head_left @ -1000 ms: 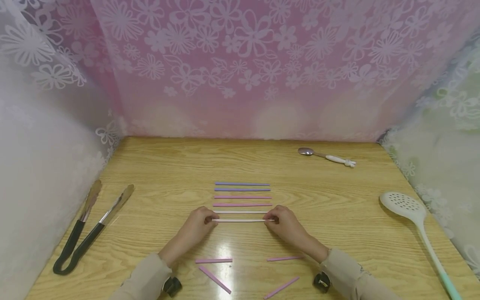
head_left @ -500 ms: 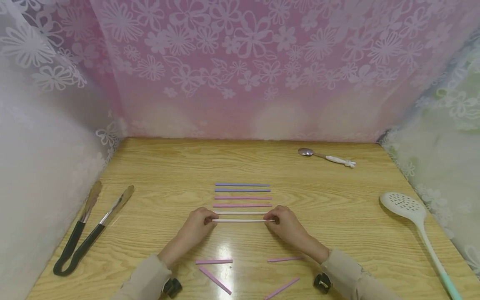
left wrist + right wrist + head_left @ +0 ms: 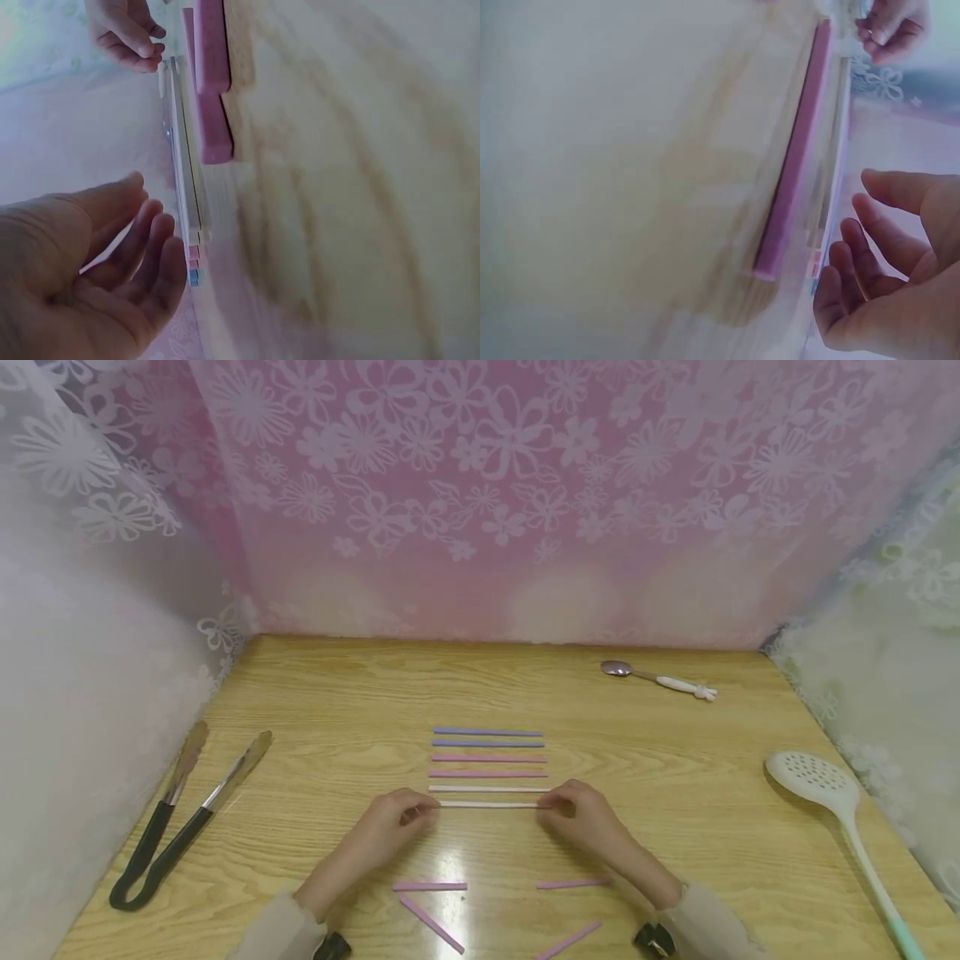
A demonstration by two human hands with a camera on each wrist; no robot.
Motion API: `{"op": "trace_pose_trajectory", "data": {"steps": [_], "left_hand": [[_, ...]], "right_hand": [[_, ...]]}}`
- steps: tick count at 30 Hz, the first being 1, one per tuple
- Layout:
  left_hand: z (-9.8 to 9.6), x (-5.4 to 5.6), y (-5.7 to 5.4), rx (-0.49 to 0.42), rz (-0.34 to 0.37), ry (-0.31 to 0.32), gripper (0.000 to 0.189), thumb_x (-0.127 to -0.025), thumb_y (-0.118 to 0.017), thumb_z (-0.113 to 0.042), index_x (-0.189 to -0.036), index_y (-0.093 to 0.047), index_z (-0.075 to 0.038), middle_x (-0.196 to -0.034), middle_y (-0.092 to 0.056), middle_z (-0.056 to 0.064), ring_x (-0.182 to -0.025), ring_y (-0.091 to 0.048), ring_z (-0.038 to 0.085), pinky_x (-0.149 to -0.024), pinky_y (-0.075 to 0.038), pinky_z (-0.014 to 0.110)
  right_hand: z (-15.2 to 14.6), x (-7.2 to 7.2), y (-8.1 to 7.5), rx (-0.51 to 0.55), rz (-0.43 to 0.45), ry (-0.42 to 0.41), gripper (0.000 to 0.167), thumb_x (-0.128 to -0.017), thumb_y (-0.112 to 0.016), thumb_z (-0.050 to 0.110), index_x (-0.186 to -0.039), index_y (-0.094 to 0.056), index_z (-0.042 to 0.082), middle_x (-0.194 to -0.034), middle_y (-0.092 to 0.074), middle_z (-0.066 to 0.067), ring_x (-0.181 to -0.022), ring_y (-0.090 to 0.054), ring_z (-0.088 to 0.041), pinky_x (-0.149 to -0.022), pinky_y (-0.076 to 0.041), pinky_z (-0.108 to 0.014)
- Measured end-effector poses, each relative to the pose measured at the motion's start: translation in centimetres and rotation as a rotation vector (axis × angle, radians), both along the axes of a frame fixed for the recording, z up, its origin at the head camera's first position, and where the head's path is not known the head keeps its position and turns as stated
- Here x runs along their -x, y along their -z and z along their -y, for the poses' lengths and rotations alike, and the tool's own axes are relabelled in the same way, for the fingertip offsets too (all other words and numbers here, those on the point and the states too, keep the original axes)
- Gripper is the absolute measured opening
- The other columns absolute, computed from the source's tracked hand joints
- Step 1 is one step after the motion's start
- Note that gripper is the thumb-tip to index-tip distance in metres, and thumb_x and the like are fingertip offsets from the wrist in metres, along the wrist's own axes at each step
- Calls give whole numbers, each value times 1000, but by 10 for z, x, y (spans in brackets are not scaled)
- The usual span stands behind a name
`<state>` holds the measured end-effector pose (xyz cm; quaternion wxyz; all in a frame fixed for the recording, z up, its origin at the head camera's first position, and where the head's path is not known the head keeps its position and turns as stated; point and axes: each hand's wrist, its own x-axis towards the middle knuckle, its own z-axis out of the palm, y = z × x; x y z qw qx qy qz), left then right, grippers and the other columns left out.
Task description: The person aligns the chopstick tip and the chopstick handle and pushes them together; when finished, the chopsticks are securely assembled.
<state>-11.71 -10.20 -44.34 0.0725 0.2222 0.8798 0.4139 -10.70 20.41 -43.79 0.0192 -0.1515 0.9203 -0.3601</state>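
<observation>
Six-row lineup aside, several thin chopsticks lie parallel on the wooden table: a blue-purple pair (image 3: 487, 744), a pink pair (image 3: 487, 774) and a white pair, whose nearer white chopstick (image 3: 487, 805) lies between my hands. My left hand (image 3: 390, 822) is at its left end, with thumb and fingers loosely bent. At the right end is my right hand (image 3: 588, 822), its fingers likewise relaxed. Both wrist views show a gap between thumb and fingers, with nothing held in the left hand (image 3: 112, 262) or the right hand (image 3: 900, 262).
Short pink sticks (image 3: 430, 887) lie nearer me, two on each side. Black-handled tongs (image 3: 180, 827) rest at left. A spoon (image 3: 660, 680) lies at back right, and a slotted skimmer (image 3: 817, 781) at right. Flowered curtains (image 3: 510, 527) border the table (image 3: 360, 685).
My hands have loosened from the nearest white chopstick's ends and drawn slightly back toward me. The chopsticks stay in their rows; the whole view has shifted slightly.
</observation>
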Motion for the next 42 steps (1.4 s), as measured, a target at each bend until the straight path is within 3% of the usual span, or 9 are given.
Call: {"op": "trace_pose_trajectory", "data": {"steps": [5,14,17,22,25,31,35,38,42], "left_hand": [[6,-11,-1,-26,69,87,23,-93,-61,-19,-110,-67,-4,-97,-67,0,-86,-59,10,-77,-51,21],[13,-34,1,-81,124,143,25,-93,-61,-23,-109,-68,-6,-103,-69,0,-93,-62,11,-83,-52,26],[14,-41,2,-91,146,144,24,-93,-62,-24,-108,-68,-7,-102,-69,-2,-92,-61,8,-83,-52,25],[14,-48,4,-95,163,143,22,-90,-65,-23,-106,-69,-9,-101,-68,-4,-89,-59,5,-80,-51,23],[12,-49,7,-88,154,144,21,-89,-66,-27,-103,-71,-12,-99,-67,-6,-89,-58,4,-80,-51,24],[9,-49,11,-72,118,173,20,-89,-66,-31,-100,-72,-16,-92,-64,-12,-88,-54,3,-78,-46,24],[7,-50,11,-57,98,186,17,-88,-67,-28,-99,-73,-17,-89,-64,-10,-87,-50,3,-75,-43,23],[6,-51,11,-42,93,182,14,-88,-68,-25,-97,-73,-18,-89,-65,-7,-88,-49,3,-75,-41,22],[5,-52,11,-28,101,167,13,-89,-66,-26,-97,-74,-20,-89,-62,-12,-88,-47,3,-74,-40,22]], "right_hand": [[-9,-14,-3,37,41,-45,17,-85,-71,15,-98,-69,4,-93,-65,-1,-84,-58,-16,-73,-50,-24],[-18,-43,-10,113,206,-19,24,-87,-68,24,-103,-67,5,-99,-64,-1,-89,-57,-14,-76,-50,-24],[-19,-50,-8,132,230,-30,26,-87,-68,24,-104,-67,4,-100,-64,-3,-90,-59,-17,-77,-53,-30],[-21,-57,-3,131,233,-40,26,-86,-69,25,-103,-67,5,-101,-65,-3,-96,-60,-26,-85,-51,-50],[-22,-59,-1,114,217,-58,26,-86,-69,28,-103,-67,9,-101,-64,0,-98,-59,-26,-87,-49,-54],[-24,-61,1,66,186,-99,26,-84,-71,31,-104,-69,15,-103,-62,7,-99,-56,-19,-89,-49,-38],[-26,-61,1,66,198,-149,27,-84,-71,25,-106,-67,10,-104,-61,2,-95,-53,-19,-84,-51,-33],[-26,-61,0,71,219,-156,25,-83,-72,21,-104,-67,9,-102,-60,1,-90,-48,-13,-77,-46,-22],[-25,-62,1,70,202,-160,20,-82,-72,16,-100,-68,8,-96,-60,2,-83,-44,-8,-69,-41,-18]]}}
